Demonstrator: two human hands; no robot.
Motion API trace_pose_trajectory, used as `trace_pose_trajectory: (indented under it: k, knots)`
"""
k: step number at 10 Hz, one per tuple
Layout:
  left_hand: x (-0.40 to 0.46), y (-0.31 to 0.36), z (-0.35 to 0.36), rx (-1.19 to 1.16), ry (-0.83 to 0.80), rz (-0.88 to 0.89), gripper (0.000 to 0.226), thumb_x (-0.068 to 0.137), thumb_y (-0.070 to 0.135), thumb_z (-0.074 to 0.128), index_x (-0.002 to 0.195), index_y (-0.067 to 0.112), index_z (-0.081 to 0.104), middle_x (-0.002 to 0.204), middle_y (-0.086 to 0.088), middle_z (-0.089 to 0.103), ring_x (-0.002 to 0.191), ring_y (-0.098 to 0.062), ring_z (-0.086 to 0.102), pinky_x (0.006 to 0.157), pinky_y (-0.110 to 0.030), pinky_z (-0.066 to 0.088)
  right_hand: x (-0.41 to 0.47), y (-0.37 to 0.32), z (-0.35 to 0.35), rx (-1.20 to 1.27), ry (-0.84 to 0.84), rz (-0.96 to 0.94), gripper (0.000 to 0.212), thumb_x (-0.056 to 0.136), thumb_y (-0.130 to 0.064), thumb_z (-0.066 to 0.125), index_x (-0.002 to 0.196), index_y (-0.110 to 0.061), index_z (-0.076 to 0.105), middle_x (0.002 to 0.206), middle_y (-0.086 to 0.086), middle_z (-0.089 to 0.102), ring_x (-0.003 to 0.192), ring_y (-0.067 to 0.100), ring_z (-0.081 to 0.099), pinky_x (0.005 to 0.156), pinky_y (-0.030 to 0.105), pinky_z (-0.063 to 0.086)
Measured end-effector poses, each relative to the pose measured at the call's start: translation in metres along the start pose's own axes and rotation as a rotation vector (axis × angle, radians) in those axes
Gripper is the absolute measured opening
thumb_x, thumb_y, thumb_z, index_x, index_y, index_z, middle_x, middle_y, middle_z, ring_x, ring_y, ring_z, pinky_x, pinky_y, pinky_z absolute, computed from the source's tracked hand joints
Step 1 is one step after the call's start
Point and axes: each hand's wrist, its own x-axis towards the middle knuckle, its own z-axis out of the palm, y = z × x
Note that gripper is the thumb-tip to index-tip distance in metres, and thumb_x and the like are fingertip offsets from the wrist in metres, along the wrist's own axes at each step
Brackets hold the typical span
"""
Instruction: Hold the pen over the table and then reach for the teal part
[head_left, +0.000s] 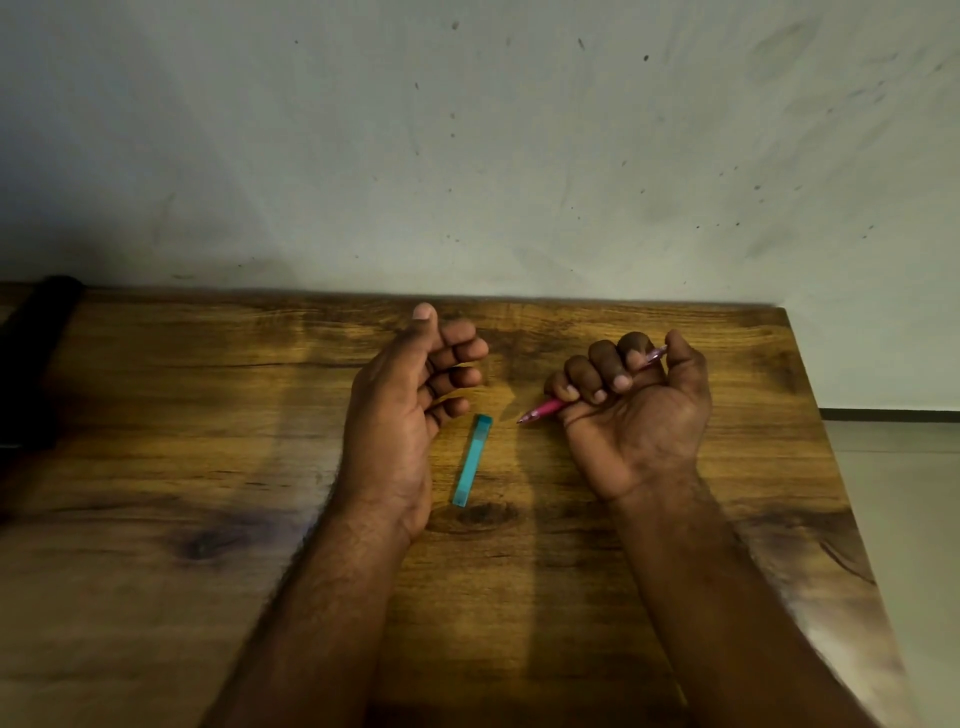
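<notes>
My right hand (631, 410) lies palm up on the wooden table (208, 426) with its fingers curled round a pink pen (543, 410). The pen's tip points left and its other end sticks out near the thumb. My left hand (410, 405) rests on its edge beside it, palm facing right, fingers loosely curled, holding nothing. A slim teal case (471, 461) lies flat on the table between the two hands, just right of the left palm and not touched by either hand.
A stained grey wall (467, 145) rises right behind the table's far edge. A dark object (31, 358) sits at the table's far left. The table's right edge runs diagonally, with pale floor (909, 519) beyond it.
</notes>
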Motion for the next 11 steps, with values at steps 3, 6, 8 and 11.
trace_pose_trajectory:
  k: [3, 6, 8, 11]
  knots:
    - [-0.0003, -0.0004, 0.0003, -0.002, -0.002, 0.002, 0.041, 0.101, 0.051, 0.048, 0.102, 0.021, 0.076, 0.103, -0.004, 0.080, 0.089, -0.014, 0.070, 0.077, -0.032, 0.052, -0.0005, -0.0001, -0.0007, 0.000, 0.009, -0.004, 0.047, 0.099, -0.048, 0.033, 0.064, -0.018, 0.039, 0.052, -0.003, 0.029, 0.051, 0.014, 0.023, 0.057, 0.029, 0.030]
    - [-0.0006, 0.0000, 0.0003, 0.000, 0.001, 0.001, 0.041, 0.101, 0.050, 0.048, 0.103, 0.020, 0.076, 0.102, -0.003, 0.080, 0.089, -0.014, 0.070, 0.078, -0.033, 0.051, 0.0001, 0.0009, 0.0003, -0.014, 0.020, -0.004, 0.049, 0.099, -0.049, 0.035, 0.062, -0.018, 0.040, 0.050, -0.002, 0.028, 0.050, 0.015, 0.022, 0.057, 0.030, 0.029]
    - [-0.0004, -0.0002, 0.0014, -0.004, 0.000, 0.000, 0.041, 0.102, 0.049, 0.047, 0.102, 0.020, 0.076, 0.102, -0.004, 0.080, 0.089, -0.015, 0.070, 0.078, -0.033, 0.051, 0.0004, -0.0004, 0.0000, 0.001, 0.012, 0.011, 0.050, 0.098, -0.052, 0.034, 0.063, -0.018, 0.041, 0.050, -0.003, 0.028, 0.049, 0.014, 0.023, 0.056, 0.029, 0.030]
    - [0.0004, -0.0008, 0.0008, 0.002, 0.000, 0.007, 0.041, 0.102, 0.050, 0.048, 0.102, 0.021, 0.077, 0.102, -0.004, 0.080, 0.090, -0.015, 0.070, 0.077, -0.033, 0.051, 0.0011, 0.0007, 0.0003, -0.006, 0.004, 0.012, 0.052, 0.100, -0.053, 0.035, 0.062, -0.018, 0.039, 0.049, -0.003, 0.027, 0.050, 0.014, 0.021, 0.057, 0.029, 0.028]
